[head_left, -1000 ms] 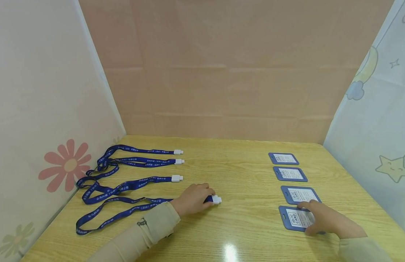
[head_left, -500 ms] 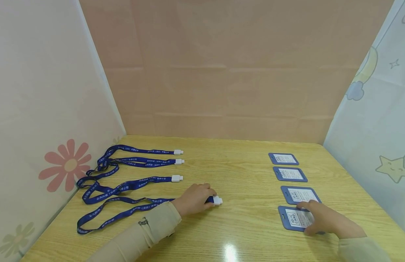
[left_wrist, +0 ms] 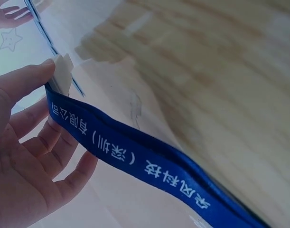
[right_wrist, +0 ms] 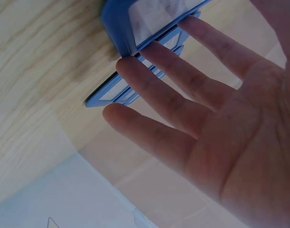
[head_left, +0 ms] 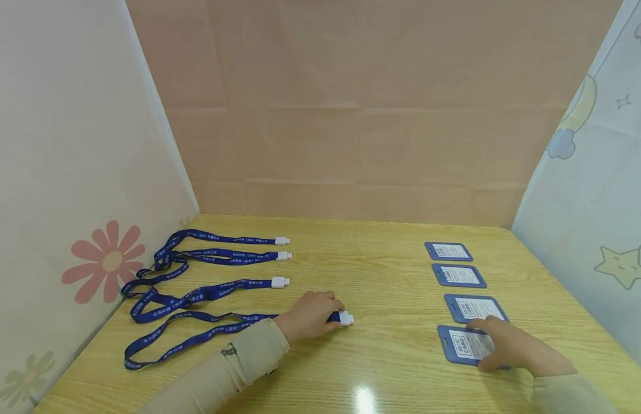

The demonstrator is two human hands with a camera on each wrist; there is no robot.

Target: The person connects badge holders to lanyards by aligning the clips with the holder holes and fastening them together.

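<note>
My left hand [head_left: 310,316] holds the front blue lanyard [head_left: 217,330] close to its white buckle [head_left: 346,318], which sticks out past the fingers. The left wrist view shows the thumb on the buckle [left_wrist: 63,76] and the printed strap [left_wrist: 126,152] trailing away. At the right, my right hand [head_left: 522,348] grips the nearest blue ID card holder [head_left: 468,346] between thumb and fingers, covering its right end. Fairly straight fingertips lie along the edge of that card holder [right_wrist: 117,26] in the right wrist view.
Several more blue lanyards [head_left: 212,293] lie at the left, buckles pointing right, straps looped and crossing. Three other ID card holders [head_left: 478,309] lie in a column beyond my right hand. Cloth walls [head_left: 351,144] bound the wooden table [head_left: 382,287] at back and sides.
My left hand and the front lanyard have shifted slightly right. My right hand has slid the nearest card holder a little to the left.
</note>
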